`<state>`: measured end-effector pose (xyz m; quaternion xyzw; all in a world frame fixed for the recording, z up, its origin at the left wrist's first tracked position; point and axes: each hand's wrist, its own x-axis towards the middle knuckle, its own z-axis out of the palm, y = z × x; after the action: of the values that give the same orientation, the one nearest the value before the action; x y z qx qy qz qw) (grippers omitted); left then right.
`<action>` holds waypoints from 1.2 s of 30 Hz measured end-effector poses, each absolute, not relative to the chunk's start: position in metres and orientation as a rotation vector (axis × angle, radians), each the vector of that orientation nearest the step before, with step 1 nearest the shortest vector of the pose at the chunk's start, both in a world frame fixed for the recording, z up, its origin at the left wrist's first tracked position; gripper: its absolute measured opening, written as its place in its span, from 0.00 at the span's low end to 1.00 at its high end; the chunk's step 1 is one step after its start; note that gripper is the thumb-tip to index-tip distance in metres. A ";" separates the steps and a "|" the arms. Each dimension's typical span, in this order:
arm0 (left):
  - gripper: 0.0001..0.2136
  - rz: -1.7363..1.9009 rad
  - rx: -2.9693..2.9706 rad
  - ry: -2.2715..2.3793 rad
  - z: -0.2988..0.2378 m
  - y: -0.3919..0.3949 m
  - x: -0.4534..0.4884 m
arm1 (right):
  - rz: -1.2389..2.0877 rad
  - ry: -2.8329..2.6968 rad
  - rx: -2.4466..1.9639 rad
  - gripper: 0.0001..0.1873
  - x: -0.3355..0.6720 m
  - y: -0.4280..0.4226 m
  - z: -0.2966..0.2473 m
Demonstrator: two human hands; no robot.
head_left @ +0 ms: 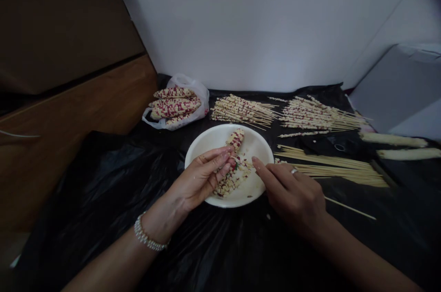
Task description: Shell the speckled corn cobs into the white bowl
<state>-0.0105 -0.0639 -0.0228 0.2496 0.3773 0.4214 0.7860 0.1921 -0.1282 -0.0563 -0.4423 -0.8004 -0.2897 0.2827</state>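
My right hand (292,188) is closed around a thin wooden skewer (349,208), whose blunt end sticks out to the right behind the hand. Its front part reaches left over a white bowl (193,145), with a few kernels on it. At that tip, the fingers of my left hand (208,170) are pinched on what looks like a corn kernel, mostly covered by the fingertips. Loose cream and dark red corn kernels (229,186) lie in the bowl. A partly stripped corn cob (236,138) leans at the bowl's far side, just beyond my left fingers.
Speckled corn cobs (175,107) lie in a plastic bag at back left. Two piles of kernel-threaded skewers (237,110) (310,115) lie behind the bowl. Bare skewers (341,168) and two stripped cobs (408,153) are at right. Black plastic sheeting (113,182) covers the surface.
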 end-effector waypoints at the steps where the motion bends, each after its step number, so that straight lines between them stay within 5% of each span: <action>1: 0.07 0.909 0.542 0.815 -0.023 -0.064 -0.010 | -0.773 -2.146 -1.185 0.21 0.192 -0.128 -0.056; 36: 0.09 0.848 0.727 0.823 -0.033 -0.068 -0.012 | -0.721 -2.110 -1.167 0.20 0.186 -0.130 -0.058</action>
<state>-0.0117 -0.0683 -0.0334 0.3352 0.3791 0.3907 0.7689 0.1863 -0.1302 -0.0581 -0.4413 -0.7978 -0.2728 0.3073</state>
